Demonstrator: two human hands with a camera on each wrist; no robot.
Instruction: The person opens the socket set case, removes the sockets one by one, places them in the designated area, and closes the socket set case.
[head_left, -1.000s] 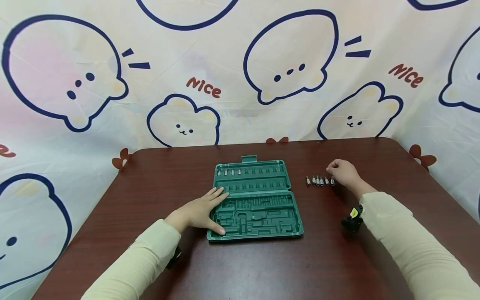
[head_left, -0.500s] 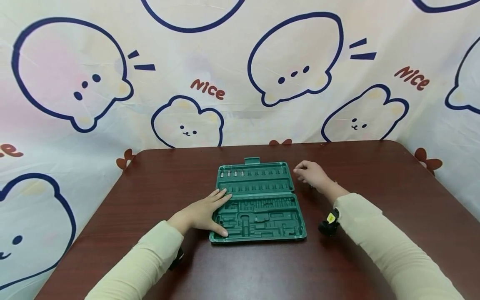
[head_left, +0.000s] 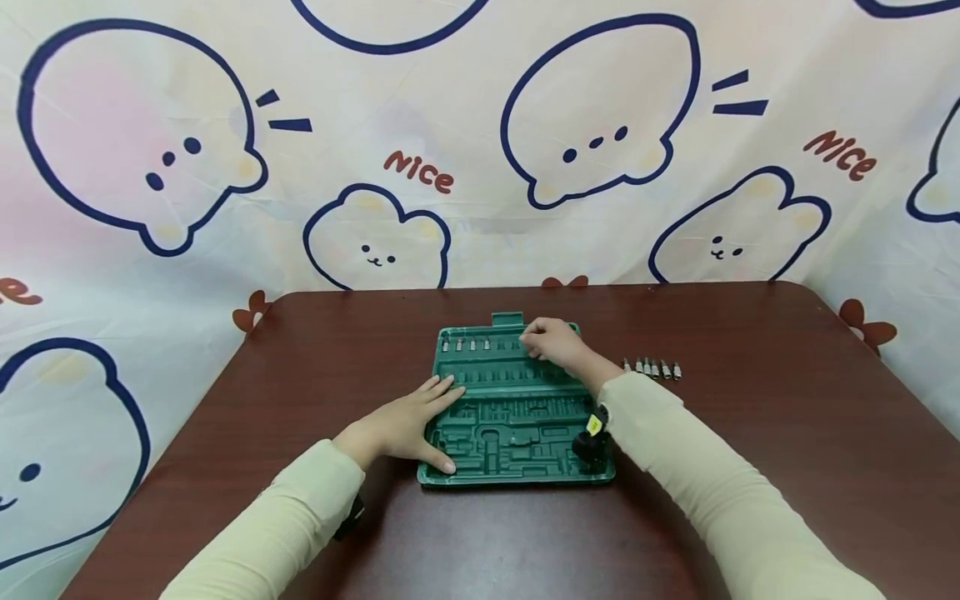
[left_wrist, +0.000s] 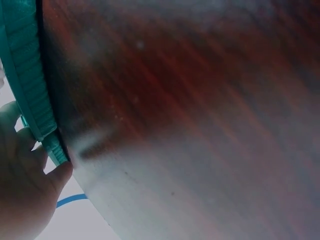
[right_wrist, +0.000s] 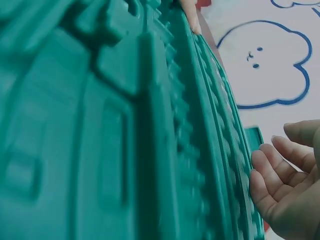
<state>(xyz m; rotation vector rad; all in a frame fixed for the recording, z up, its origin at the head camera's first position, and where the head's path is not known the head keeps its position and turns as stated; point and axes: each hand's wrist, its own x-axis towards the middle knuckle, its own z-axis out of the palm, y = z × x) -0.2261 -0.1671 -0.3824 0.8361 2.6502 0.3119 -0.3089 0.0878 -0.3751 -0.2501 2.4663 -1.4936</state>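
Observation:
A green toolbox case (head_left: 517, 481) lies unfolded on the table, its moulded slots facing up. My left hand (head_left: 405, 421) rests spread on its left side, thumb at the lower half; the left wrist view shows the hand against the case's outer wall. Several small metal sockets (head_left: 473, 344) sit at the left of the top slot row. Over that row, right of them, is my right hand (head_left: 558, 343), with fingers bent and thumb near the index finger. Anything between those fingertips is hidden, also in the right wrist view, where the hand (right_wrist: 287, 185) is beside the case edge.
Several more sockets (head_left: 655, 369) stand in a row on the brown table (head_left: 757, 417), right of the case and partly behind my right forearm. A cartoon-printed cloth (head_left: 480, 242) hangs beyond the table's far edge. A black wrist camera (head_left: 590, 446) is over the case's lower right.
My right hand has moved left from the loose socket row, past the case's right edge, to above the top slots. My left hand stays where it was on the case.

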